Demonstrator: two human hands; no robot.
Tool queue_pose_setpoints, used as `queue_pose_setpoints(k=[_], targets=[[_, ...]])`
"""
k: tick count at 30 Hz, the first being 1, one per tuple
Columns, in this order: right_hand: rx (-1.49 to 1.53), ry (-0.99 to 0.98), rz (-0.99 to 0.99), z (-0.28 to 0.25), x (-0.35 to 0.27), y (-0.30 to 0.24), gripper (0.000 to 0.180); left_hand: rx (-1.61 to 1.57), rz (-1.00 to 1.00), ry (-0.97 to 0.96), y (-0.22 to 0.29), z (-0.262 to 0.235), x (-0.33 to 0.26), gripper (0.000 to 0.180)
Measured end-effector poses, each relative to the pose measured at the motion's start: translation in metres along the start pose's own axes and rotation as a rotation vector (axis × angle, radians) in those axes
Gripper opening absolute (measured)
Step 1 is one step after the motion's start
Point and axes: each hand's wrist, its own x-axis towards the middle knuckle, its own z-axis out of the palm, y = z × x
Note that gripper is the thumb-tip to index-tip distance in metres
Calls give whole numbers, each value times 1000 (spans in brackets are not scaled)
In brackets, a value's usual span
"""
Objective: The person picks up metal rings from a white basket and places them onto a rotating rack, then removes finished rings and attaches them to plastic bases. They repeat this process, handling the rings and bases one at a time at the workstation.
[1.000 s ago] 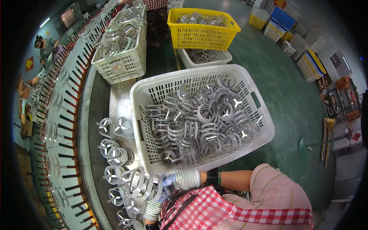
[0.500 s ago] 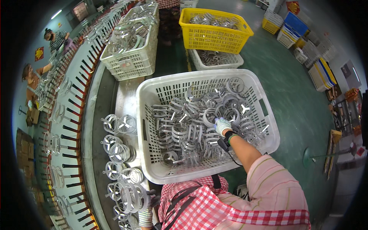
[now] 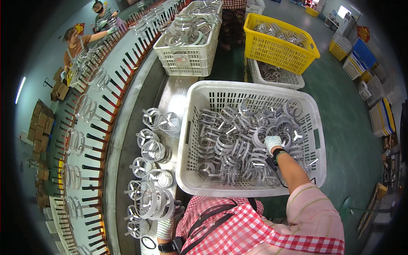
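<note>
A large white slotted basket [image 3: 251, 87] is in front of me, piled with silver metal rings [image 3: 229, 144]. My right hand [image 3: 273, 143], in a striped glove, reaches down into the pile towards the basket's right side; its fingertips are hidden among the rings. At the lower left, my gloved left hand [image 3: 166, 225] is closed on a bunch of metal rings [image 3: 155, 201], held upright side by side. Short stacks of rings [image 3: 153, 151], some showing three-armed pieces, stand in rows on the metal bench left of the basket.
A curved conveyor with black-tipped pegs [image 3: 101, 147] runs along the left, some pegs bearing rings. Behind stand a white crate [image 3: 185, 63] and a yellow crate [image 3: 278, 49], both filled. Two people [image 3: 78, 46] work across the conveyor. A thin black ring [image 3: 148, 242] lies on the bench.
My view has turned left, so the scene sits further right. My right hand is still in the pile and my left still holds rings. A person across the conveyor now stretches an arm out.
</note>
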Motion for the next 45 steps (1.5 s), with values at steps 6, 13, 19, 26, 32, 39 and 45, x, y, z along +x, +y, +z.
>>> queue_pose_setpoints(k=[6, 13, 19, 26, 32, 39, 45], targets=[[274, 258, 44, -41, -6, 21, 24, -3, -34, 33, 23, 11, 2, 25], [822, 389, -192, -172, -65, -44, 24, 136, -17, -62, 26, 10, 38, 29], [1755, -194, -386, -202, -121, -143, 25, 18, 160, -39, 36, 36, 56, 28], [1903, -348, -489, -267, -116, -181, 17, 113, 121, -20, 88, 39, 54, 24], [991, 397, -851, -317, -99, -172, 50, -106, 65, 5, 115, 55, 64, 26], [897, 418, -858, -333, -66, -160, 45, -158, 54, 22, 140, 88, 81, 28], [945, 519, -883, -344, -55, -147, 44, -276, 0, -13, 147, 104, 91, 33]])
